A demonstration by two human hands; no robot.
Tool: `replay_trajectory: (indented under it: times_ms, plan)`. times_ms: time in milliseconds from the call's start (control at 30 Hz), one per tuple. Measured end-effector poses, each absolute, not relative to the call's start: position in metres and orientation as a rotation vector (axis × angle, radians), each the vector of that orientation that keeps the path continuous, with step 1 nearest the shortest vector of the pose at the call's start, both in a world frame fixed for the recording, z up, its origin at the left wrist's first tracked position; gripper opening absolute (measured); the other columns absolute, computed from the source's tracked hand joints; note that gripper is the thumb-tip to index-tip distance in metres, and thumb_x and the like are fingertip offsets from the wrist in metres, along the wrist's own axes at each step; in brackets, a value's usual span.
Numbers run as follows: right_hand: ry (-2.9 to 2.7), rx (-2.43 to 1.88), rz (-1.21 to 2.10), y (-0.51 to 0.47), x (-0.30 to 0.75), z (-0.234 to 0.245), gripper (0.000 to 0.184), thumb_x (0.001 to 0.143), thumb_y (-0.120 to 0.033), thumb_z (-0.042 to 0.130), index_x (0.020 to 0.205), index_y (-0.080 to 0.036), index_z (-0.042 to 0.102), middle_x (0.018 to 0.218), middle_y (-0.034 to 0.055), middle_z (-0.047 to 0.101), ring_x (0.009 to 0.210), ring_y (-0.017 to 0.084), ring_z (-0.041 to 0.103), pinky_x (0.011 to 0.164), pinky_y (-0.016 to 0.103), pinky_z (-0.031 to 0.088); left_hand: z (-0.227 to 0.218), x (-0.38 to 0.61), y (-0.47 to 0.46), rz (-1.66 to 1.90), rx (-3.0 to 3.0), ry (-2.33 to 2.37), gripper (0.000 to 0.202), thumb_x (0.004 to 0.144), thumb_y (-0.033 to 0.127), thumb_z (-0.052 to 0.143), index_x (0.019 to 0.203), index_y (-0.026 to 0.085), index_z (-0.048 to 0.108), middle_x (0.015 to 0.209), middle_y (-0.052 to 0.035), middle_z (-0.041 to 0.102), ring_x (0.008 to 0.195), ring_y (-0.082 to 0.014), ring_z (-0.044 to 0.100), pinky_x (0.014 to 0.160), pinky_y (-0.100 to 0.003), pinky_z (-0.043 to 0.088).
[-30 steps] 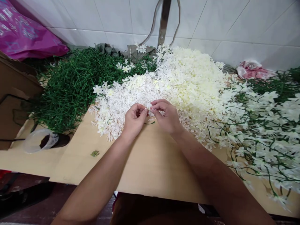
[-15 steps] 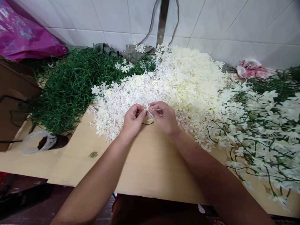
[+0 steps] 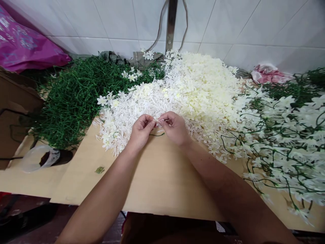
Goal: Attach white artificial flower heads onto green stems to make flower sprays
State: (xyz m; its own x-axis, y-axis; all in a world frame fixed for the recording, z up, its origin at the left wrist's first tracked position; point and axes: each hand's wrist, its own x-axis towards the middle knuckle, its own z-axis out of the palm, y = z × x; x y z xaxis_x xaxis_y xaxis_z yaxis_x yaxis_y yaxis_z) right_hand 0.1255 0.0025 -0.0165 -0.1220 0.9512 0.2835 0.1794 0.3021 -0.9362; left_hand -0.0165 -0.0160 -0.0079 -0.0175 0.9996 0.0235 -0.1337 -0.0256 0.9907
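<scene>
My left hand point(image 3: 142, 130) and my right hand point(image 3: 173, 127) meet fingertip to fingertip at the near edge of a pile of white artificial flower parts point(image 3: 139, 106). Both pinch a small white flower piece point(image 3: 156, 120) between thumb and fingers. Its finer shape is mostly covered by the fingertips. Just below them a thin green stem point(image 3: 157, 135) lies on the cardboard; whether it joins the held piece I cannot tell. Cream-white petals point(image 3: 208, 84) are heaped behind my right hand.
Green plastic stems point(image 3: 71, 95) are piled at the left. Stemmed white flowers point(image 3: 286, 135) spread over the right side. A clear plastic cup point(image 3: 31, 159) lies by the cardboard point(image 3: 157, 183). A purple bag point(image 3: 30, 44) and a pink-white cloth point(image 3: 270, 74) rest near the tiled wall.
Both hands stay together at the same small piece, with the fingertips now drawn closer. The whole view has shifted slightly.
</scene>
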Motion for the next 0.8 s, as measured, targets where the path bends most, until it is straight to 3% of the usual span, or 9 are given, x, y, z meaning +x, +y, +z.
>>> replay_trajectory:
  times_ms: [167, 333, 500, 633, 800]
  plan:
    - [-1.758, -1.050, 0.661, 0.0010, 0.1280, -0.0170, 0.012, 0.081, -0.016, 0.059, 0.070, -0.020, 0.058, 0.079, 0.0028, 0.061, 0.074, 0.015, 0.057, 0.070, 0.030, 0.047, -0.0080, -0.0175, -0.0166, 1.282, 1.187, 1.142, 0.022, 0.070, 0.030, 0.073, 0.072, 0.018, 0.055, 0.065, 0.0029, 0.056, 0.063, -0.0102, 0.051, 0.061, -0.023, 0.040]
    - [-1.813, -1.047, 0.615, -0.0018, 0.1274, -0.0161, 0.013, 0.080, -0.014, 0.057, 0.069, -0.020, 0.057, 0.077, 0.0028, 0.059, 0.074, 0.015, 0.055, 0.069, 0.029, 0.046, -0.0051, -0.0189, -0.0170, 1.263, 1.231, 1.173, 0.022, 0.068, 0.032, 0.073, 0.071, 0.018, 0.057, 0.062, 0.0032, 0.056, 0.060, -0.0099, 0.051, 0.060, -0.023, 0.042]
    - [-1.507, -1.033, 0.952, 0.0036, 0.1274, -0.0176, 0.009, 0.076, -0.023, 0.065, 0.071, -0.019, 0.058, 0.071, -0.0002, 0.059, 0.065, 0.012, 0.055, 0.064, 0.028, 0.046, -0.0037, -0.0190, -0.0139, 1.304, 1.132, 1.135, 0.024, 0.065, 0.034, 0.075, 0.079, 0.018, 0.063, 0.066, 0.0022, 0.061, 0.061, -0.0097, 0.054, 0.062, -0.023, 0.045]
    - [-1.260, -0.947, 1.280, 0.0074, 0.1279, -0.0151, 0.026, 0.066, -0.035, 0.077, 0.070, -0.019, 0.057, 0.062, -0.0041, 0.059, 0.058, 0.009, 0.052, 0.060, 0.026, 0.044, -0.0035, -0.0180, -0.0134, 1.274, 1.136, 1.178, 0.028, 0.061, 0.032, 0.078, 0.080, 0.017, 0.066, 0.069, 0.0016, 0.064, 0.062, -0.0097, 0.055, 0.064, -0.023, 0.045]
    - [-1.134, -0.866, 1.463, 0.0052, 0.1256, -0.0092, 0.044, 0.052, -0.045, 0.087, 0.074, -0.020, 0.058, 0.061, -0.0072, 0.058, 0.056, 0.006, 0.052, 0.060, 0.024, 0.046, -0.0049, -0.0178, -0.0134, 1.293, 1.109, 1.171, 0.028, 0.059, 0.034, 0.081, 0.074, 0.017, 0.063, 0.065, 0.0026, 0.061, 0.061, -0.0094, 0.053, 0.063, -0.023, 0.045]
